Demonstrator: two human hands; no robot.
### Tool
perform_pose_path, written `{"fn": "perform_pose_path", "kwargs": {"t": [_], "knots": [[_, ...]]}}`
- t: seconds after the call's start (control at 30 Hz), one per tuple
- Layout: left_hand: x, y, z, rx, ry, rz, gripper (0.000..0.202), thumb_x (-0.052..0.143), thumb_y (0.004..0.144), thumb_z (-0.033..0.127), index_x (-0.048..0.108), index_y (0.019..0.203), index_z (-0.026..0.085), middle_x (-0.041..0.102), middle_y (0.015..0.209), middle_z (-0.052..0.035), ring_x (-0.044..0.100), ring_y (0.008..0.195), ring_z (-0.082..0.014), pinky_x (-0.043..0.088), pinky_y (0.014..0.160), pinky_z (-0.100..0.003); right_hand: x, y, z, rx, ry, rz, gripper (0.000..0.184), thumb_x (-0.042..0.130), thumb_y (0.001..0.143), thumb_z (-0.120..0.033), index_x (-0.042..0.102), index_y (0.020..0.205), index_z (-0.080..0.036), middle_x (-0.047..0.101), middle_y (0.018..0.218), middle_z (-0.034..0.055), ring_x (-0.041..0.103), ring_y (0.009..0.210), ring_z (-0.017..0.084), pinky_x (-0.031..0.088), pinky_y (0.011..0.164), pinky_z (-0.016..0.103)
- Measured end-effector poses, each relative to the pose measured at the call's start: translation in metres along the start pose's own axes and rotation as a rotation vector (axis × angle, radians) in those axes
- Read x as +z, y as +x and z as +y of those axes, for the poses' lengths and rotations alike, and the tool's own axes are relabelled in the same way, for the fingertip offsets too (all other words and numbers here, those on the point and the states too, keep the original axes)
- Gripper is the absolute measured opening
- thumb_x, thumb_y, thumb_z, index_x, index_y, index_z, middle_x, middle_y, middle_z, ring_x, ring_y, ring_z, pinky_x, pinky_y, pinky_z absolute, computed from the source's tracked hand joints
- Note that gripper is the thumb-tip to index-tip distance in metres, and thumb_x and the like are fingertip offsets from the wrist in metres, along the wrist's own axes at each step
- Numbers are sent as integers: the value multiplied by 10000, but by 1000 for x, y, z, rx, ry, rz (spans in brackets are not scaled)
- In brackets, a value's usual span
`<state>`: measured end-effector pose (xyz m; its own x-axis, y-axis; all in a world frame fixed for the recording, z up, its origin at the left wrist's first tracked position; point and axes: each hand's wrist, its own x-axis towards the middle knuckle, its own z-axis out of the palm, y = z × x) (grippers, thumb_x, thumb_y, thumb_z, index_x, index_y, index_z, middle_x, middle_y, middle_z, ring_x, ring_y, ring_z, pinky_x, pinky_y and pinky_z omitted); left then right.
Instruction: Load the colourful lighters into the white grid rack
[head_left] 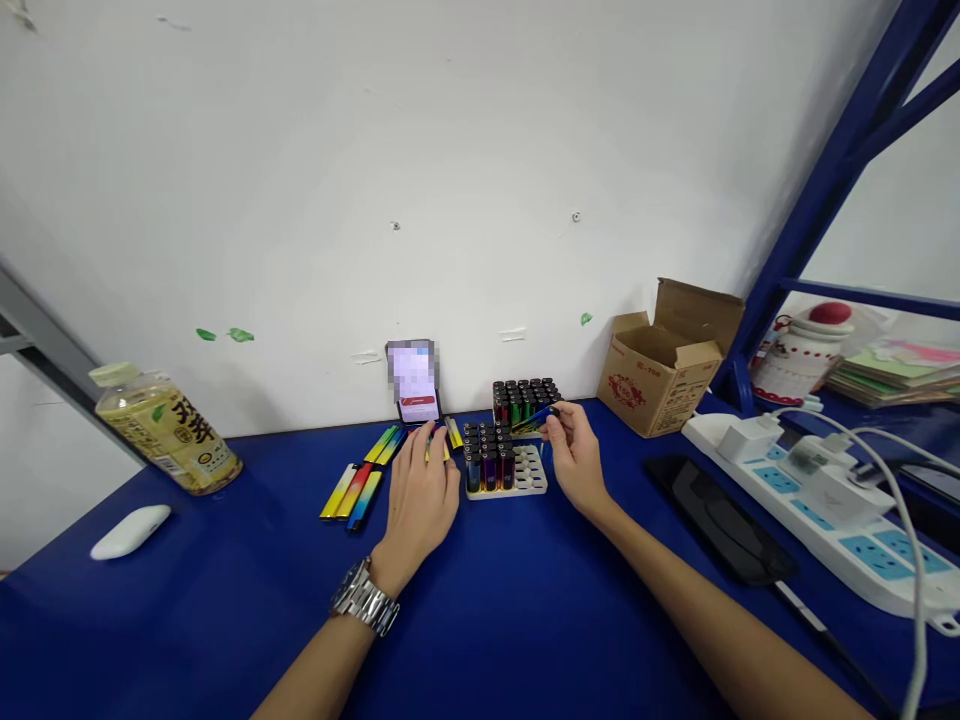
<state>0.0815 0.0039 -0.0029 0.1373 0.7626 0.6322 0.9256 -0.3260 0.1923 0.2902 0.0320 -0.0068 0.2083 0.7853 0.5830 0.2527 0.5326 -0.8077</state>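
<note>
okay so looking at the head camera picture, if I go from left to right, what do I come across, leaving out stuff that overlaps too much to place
bottle → red-yellow lighter → left hand → tray → right hand → box → jar → papers

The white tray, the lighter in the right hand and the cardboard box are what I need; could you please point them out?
White tray [525, 491], head view: its front edge.
Lighter [535, 419] in the right hand [576, 460], head view: its exposed body.
Cardboard box [635, 393], head view: its printed front wall.
</note>
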Motion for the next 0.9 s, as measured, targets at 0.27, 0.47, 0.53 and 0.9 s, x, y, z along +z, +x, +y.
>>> {"fn": "perform_pose_path", "kwargs": {"t": [0.27, 0.47, 0.53, 0.9], "knots": [[9, -2, -7, -27, 281, -379, 507, 313, 937, 268, 455, 1348, 9, 491, 1395, -210, 412, 1331, -314, 402, 1035, -422, -3, 4, 12, -133, -432, -271, 164, 415, 904, -214, 570, 957, -215, 633, 782, 40, 580, 764, 222, 407, 686, 311], [-14, 7, 12, -48, 278, -413, 347, 331, 919, 201, 647, 998, 82, 686, 1012, -169, 629, 1022, -277, 518, 762, -353, -5, 5, 8, -169, -397, -229, 196, 395, 914, -204, 569, 1004, -190, 636, 824, 55, 589, 775, 213, 395, 678, 298], [-18, 8, 14, -69, 274, -416, 325, 338, 921, 199, 649, 894, 109, 689, 893, -147, 648, 927, -264, 507, 678, -327, -4, 5, 7, -163, -394, -251, 201, 392, 917, -204, 569, 1012, -187, 633, 808, 51, 585, 745, 208, 388, 653, 293], [-15, 6, 9, -164, 338, -324, 181, 410, 891, 189, 574, 922, 121, 621, 929, -133, 598, 893, -280, 460, 675, -331, 3, 0, 2, -168, -401, -316, 176, 408, 932, -242, 566, 1000, -209, 621, 873, 69, 554, 826, 228, 436, 739, 334]]}}
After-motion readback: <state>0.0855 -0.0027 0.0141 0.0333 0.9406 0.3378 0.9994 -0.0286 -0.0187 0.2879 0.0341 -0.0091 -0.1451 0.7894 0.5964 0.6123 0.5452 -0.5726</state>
